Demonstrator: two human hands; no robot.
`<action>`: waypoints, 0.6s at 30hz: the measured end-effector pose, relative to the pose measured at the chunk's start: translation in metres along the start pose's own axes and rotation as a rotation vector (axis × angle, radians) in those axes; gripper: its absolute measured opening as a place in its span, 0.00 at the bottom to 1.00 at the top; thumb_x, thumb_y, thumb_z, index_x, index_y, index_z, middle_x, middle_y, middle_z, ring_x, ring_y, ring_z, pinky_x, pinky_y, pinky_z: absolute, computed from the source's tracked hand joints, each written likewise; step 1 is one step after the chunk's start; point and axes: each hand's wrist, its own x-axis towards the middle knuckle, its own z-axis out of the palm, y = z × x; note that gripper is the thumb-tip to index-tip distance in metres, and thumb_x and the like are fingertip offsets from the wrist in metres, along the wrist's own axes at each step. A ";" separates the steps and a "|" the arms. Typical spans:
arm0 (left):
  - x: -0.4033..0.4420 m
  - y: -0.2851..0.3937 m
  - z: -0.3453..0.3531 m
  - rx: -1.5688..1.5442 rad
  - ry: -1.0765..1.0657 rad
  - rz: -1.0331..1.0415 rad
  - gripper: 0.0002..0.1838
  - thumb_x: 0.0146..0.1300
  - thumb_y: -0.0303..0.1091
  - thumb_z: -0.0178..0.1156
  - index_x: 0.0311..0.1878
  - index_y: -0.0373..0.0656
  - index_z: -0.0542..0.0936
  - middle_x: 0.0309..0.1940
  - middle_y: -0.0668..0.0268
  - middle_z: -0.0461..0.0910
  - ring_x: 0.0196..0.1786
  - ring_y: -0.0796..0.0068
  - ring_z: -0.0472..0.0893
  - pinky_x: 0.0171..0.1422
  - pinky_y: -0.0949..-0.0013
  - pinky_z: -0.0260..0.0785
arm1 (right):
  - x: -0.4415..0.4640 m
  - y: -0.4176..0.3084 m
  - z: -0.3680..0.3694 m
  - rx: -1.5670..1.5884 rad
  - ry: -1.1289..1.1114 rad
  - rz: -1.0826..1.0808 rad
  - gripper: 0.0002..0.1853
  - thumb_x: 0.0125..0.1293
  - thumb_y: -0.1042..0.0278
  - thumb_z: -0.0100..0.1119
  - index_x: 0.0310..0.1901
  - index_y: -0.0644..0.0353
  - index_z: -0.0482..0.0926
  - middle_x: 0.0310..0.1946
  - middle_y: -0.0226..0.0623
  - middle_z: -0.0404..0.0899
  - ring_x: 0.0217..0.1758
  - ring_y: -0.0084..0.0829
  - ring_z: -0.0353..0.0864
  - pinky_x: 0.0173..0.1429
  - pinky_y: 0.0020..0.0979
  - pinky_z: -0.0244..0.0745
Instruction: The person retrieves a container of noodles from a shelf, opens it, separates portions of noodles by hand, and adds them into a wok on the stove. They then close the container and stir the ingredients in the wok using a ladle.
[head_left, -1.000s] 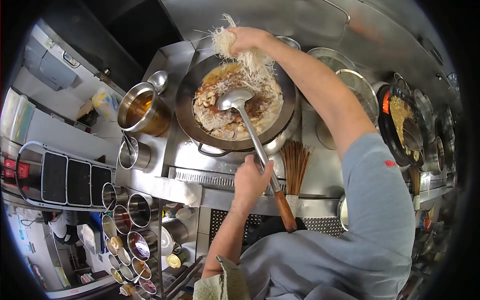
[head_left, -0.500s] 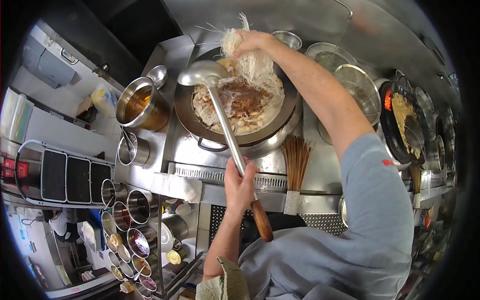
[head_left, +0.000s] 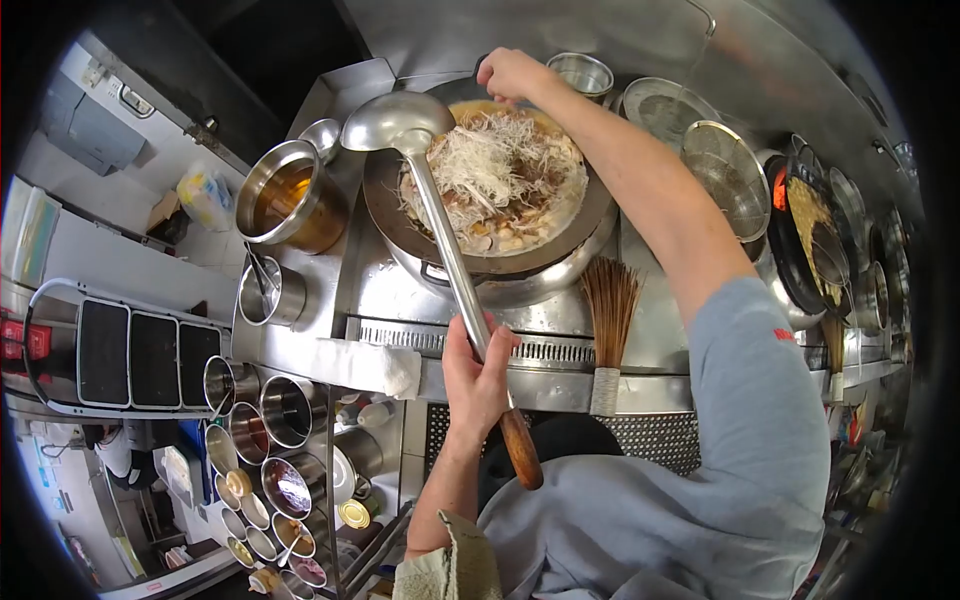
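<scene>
A long ladle (head_left: 440, 215) with a steel bowl and wooden grip end is in my left hand (head_left: 476, 375), fingers wrapped round its shaft. The ladle's bowl hangs over the left rim of a large wok (head_left: 385, 225). Pale thin noodles (head_left: 480, 160) lie heaped in the wok on brown sauce and chopped pieces. At the wok's far rim is my right hand (head_left: 512, 75), empty of noodles, its fingers curled at a dark loop that looks like the wok's far handle. The fingertips are partly hidden.
Left of the wok stand a pot of amber liquid (head_left: 287, 200) and a smaller steel pot (head_left: 272, 292). A bamboo brush (head_left: 608, 310) lies to the right, with strainers (head_left: 725, 180) and another wok (head_left: 815, 230) beyond. Several sauce pots (head_left: 288, 410) stand at lower left.
The noodles have left my right hand and now lie on the food in the wok. That hand has moved slightly to the far rim. My left hand keeps the ladle; the view has shifted a little.
</scene>
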 end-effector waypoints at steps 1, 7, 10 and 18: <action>0.001 -0.001 -0.002 -0.002 -0.007 0.001 0.08 0.68 0.28 0.59 0.45 0.37 0.71 0.33 0.68 0.76 0.37 0.79 0.80 0.42 0.74 0.72 | -0.008 0.003 0.008 -0.041 0.014 -0.019 0.16 0.61 0.79 0.55 0.51 0.63 0.82 0.32 0.41 0.86 0.29 0.28 0.85 0.34 0.30 0.83; 0.006 -0.006 -0.011 -0.081 -0.052 -0.021 0.08 0.67 0.28 0.58 0.44 0.37 0.71 0.32 0.68 0.75 0.36 0.78 0.80 0.41 0.73 0.72 | -0.046 0.068 0.114 -0.525 0.126 -0.555 0.10 0.61 0.69 0.59 0.43 0.58 0.85 0.34 0.45 0.85 0.39 0.44 0.85 0.49 0.43 0.79; 0.009 -0.005 -0.019 -0.049 -0.080 -0.030 0.08 0.67 0.28 0.58 0.45 0.36 0.71 0.32 0.67 0.76 0.36 0.79 0.80 0.41 0.74 0.72 | -0.093 0.057 0.073 -0.645 -0.290 -0.493 0.06 0.56 0.72 0.60 0.33 0.61 0.84 0.28 0.45 0.82 0.39 0.45 0.84 0.48 0.43 0.79; 0.045 -0.003 0.025 0.071 -0.013 0.146 0.14 0.66 0.36 0.61 0.45 0.34 0.72 0.33 0.61 0.80 0.36 0.74 0.80 0.39 0.69 0.71 | -0.300 -0.013 0.039 0.097 -0.097 -0.210 0.12 0.65 0.63 0.59 0.43 0.62 0.81 0.25 0.44 0.80 0.27 0.39 0.80 0.37 0.35 0.75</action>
